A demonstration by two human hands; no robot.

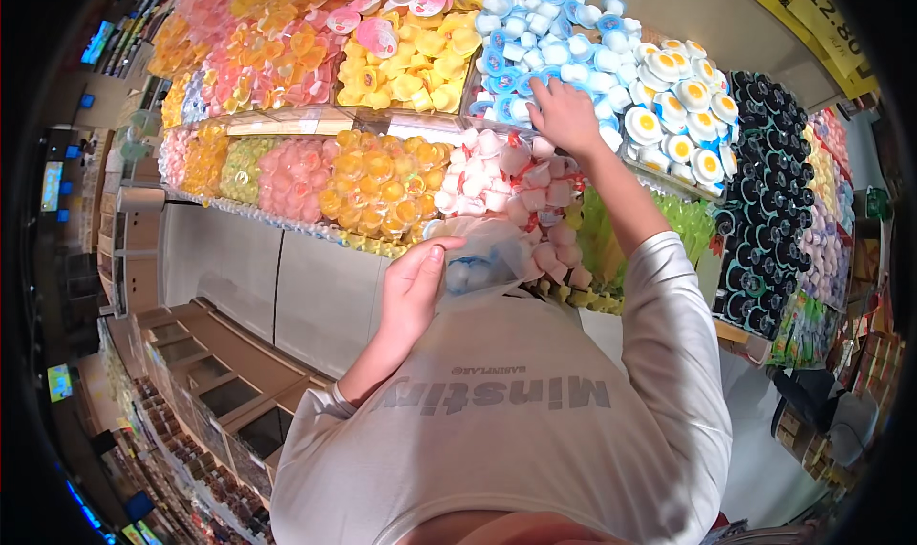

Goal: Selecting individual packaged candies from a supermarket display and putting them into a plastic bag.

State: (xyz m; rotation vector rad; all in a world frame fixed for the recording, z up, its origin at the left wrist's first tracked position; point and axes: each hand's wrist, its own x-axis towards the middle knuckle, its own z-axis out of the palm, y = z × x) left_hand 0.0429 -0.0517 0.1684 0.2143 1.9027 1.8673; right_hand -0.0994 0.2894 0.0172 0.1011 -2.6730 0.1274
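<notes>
My left hand (419,276) grips the rim of a clear plastic bag (494,248) held in front of my chest. Several blue-and-white jelly cups (469,273) lie inside the bag. Beyond it, my right hand (562,111) reaches into a bin of blue-and-white jelly cups (551,36), its fingers on the cups near the front edge; whether it grips one cannot be told. Yellow jelly cups (408,58) fill the bin to the left. Packets shaped like fried eggs (677,111) are heaped to the right.
A lower row holds orange jelly cups (383,183), pink-and-white cups (480,172) and green packets (602,237). Dark cups (766,187) stand stacked at the right. White cabinet panels (322,294) are below the display, with a wooden shelf unit (215,366) at the lower left.
</notes>
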